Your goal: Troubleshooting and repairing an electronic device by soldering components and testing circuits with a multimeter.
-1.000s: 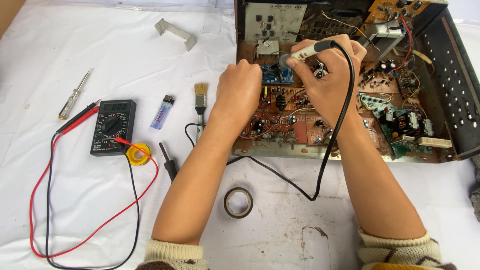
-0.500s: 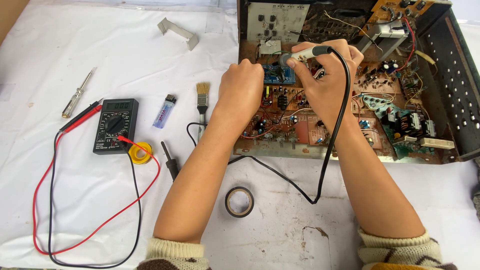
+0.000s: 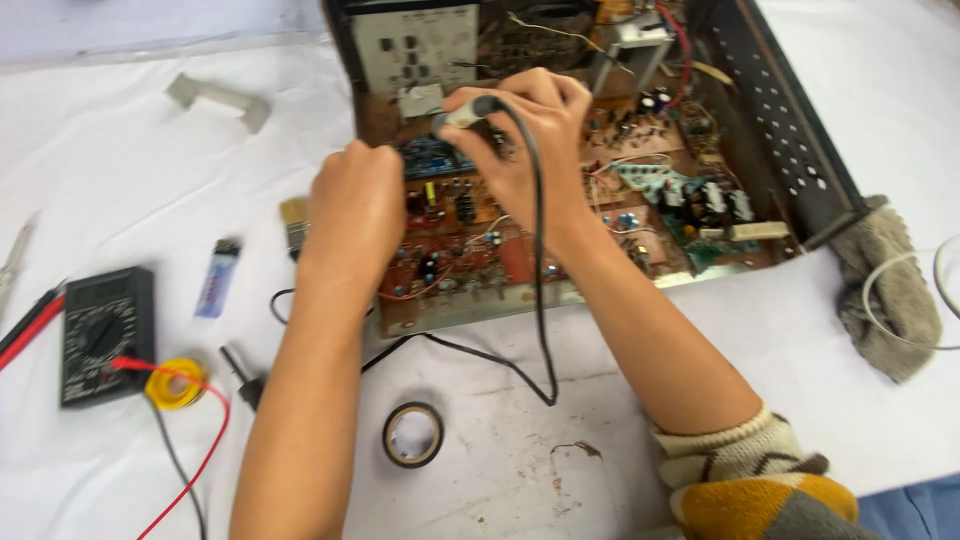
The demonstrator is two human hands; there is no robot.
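Observation:
An opened electronics chassis [image 3: 800, 150] holds a brown circuit board [image 3: 470, 260] crowded with components. My right hand [image 3: 530, 150] grips a soldering iron [image 3: 465, 112] by its grey handle, tip pointing left over the board near a blue module [image 3: 435, 158]. Its black cord [image 3: 540, 300] runs down across the board onto the table. My left hand [image 3: 350, 220] rests curled on the board's left edge; whether it holds anything is hidden.
A black multimeter [image 3: 100, 335] with red and black leads, a yellow solder spool [image 3: 180, 385], a blue lighter [image 3: 217, 280], a black tape roll [image 3: 412, 435], a small brush [image 3: 293, 222], a grey bracket [image 3: 215, 98] and a grey rag [image 3: 890, 290] lie on the white cloth.
The view has shifted so everything sits further left and lower. My right hand with the soldering iron stays over the board; my left hand stays at the board's left edge.

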